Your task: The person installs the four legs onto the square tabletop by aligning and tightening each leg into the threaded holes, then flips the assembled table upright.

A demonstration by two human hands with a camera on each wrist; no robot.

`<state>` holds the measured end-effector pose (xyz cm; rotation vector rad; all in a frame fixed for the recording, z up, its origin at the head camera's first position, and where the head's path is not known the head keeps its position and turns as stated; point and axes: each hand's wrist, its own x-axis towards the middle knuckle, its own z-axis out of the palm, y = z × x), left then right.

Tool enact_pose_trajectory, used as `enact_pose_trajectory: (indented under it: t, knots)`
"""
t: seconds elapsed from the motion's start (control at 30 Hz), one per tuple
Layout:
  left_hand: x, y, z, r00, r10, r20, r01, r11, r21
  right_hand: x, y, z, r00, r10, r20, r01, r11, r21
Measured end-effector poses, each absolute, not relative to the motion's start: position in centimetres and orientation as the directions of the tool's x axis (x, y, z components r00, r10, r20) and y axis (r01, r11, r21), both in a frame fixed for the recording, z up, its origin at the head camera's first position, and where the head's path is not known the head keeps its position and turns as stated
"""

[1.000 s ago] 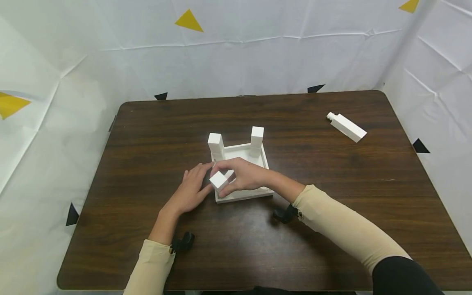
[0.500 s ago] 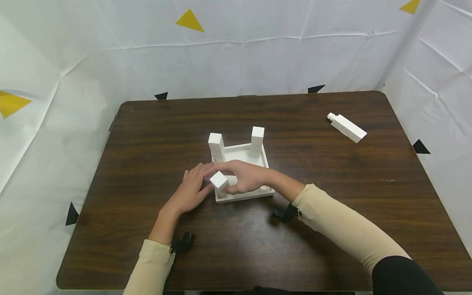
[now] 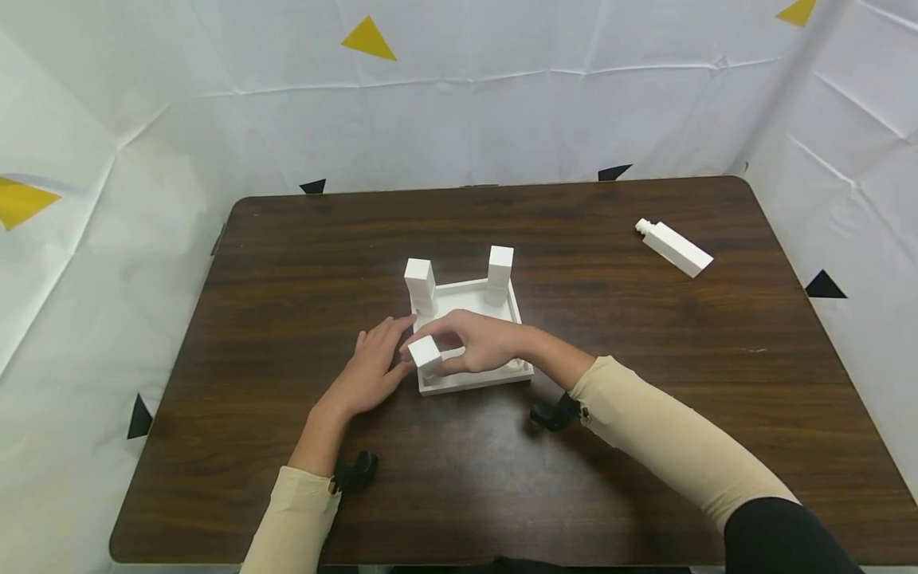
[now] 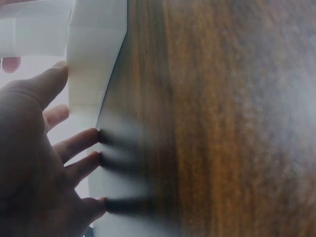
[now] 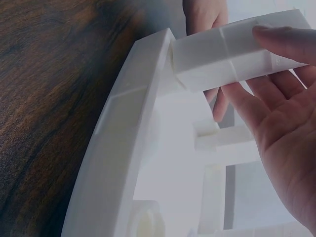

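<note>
A white rectangular base [image 3: 476,384] with a low raised rim lies on the table, like a small tabletop turned upside down. My right hand [image 3: 482,343] pinches a square white leg [image 3: 425,353] between thumb and fingers. That leg stands upright at the base's near left corner; in the right wrist view its lower end meets the corner inside the rim. My left hand [image 3: 369,367] lies beside the base, fingers spread, thumb and fingertips at its left edge. Two more white legs, left [image 3: 420,283] and right [image 3: 500,271], stand at the far corners. A round socket [image 5: 146,224] shows at the near right corner.
A loose white leg [image 3: 676,249] with a threaded end lies at the back right of the brown wooden table [image 3: 610,478]. White sheeting [image 3: 466,127] with yellow and black triangles hangs around the table.
My right fingers reached out past the leg, then closed around it again. The leg's top has turned slightly and stands straighter. My left hand and the base have stayed in place.
</note>
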<state>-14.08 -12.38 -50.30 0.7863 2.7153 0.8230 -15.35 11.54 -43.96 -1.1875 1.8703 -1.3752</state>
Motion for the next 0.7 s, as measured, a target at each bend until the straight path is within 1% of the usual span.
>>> enact_pose_trajectory:
  t: [0.27,0.4,0.7]
  knots:
    - [-14.11,-12.44,-50.48,-0.839,0.543,-0.042,0.43,0.708,0.56,-15.39,11.65,-43.99,-0.492,-0.869,0.056,-0.275,0.095,-0.957]
    - [-14.12,-12.45,-50.5,-0.841,0.539,-0.048,0.423,0.709,0.564,-15.38,11.7,-43.98,-0.509,-0.859,0.049,-0.269,0.105,-0.957]
    - [-14.14,-12.41,-50.45,-0.842,0.538,-0.047,0.423,0.711,0.561,-15.3,11.9,-43.71,-0.564,-0.826,-0.015,-0.285,0.211,-0.935]
